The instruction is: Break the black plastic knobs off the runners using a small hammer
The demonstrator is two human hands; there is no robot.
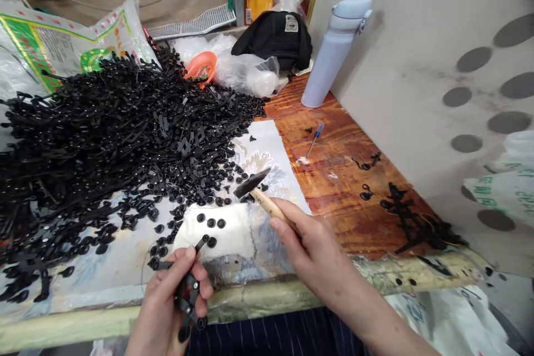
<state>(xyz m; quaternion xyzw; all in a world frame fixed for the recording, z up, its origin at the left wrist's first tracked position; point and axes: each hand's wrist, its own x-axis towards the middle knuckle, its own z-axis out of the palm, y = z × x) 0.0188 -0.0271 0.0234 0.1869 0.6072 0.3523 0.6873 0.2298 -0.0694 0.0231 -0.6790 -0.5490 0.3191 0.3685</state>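
Note:
My right hand (pixel 306 233) is closed round the wooden handle of a hammer (pixel 252 182). The hammer's dark head is raised above the edge of a folded white cloth (pixel 237 228). In my left hand (pixel 175 283) is a black jointed plastic part (pixel 187 306), made of several links with round ends. One of its link ends reaches over the cloth, beside a small round black cap (pixel 212 242). A few more black caps (pixel 211 223) lie on the cloth further back.
A large heap of black plastic parts (pixel 117 122) covers the table's left side. On the right are a screwdriver (pixel 317 131), a lavender bottle (pixel 336 53) and a tangle of black scraps (pixel 411 219). Behind stand a black bag (pixel 275 41) and an orange bowl (pixel 201 67).

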